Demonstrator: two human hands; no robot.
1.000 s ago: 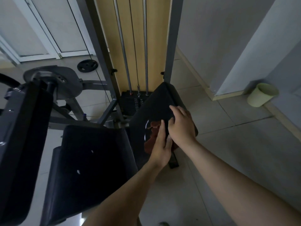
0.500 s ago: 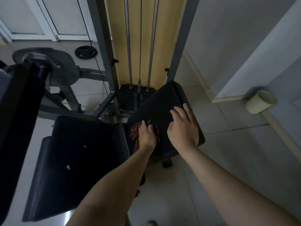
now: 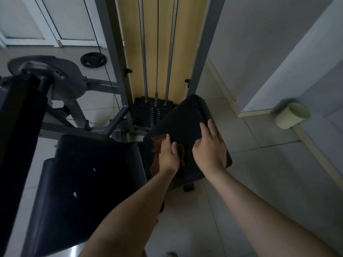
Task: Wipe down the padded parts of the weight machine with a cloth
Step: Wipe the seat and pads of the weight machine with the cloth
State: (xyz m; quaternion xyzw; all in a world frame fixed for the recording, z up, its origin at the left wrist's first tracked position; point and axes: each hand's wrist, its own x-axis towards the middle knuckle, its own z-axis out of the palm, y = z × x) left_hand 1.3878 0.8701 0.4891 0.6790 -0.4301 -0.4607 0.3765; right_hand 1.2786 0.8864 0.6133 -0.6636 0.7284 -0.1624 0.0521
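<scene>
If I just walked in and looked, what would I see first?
Probably the two bare arms reaching in from the bottom. The left hand presses a reddish-brown cloth on a black pad in the middle, and the right hand lies flat on that pad beside it. After that, the pale green bin tipped over by the wall on the right.

Small gym room, weight stack (image 3: 152, 114) on guide rods (image 3: 143, 49), loose weight plate (image 3: 93, 60), tiled floor (image 3: 269, 182)

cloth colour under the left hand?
Reddish-brown cloth, pressed by the left hand; head view, the only one.
</scene>
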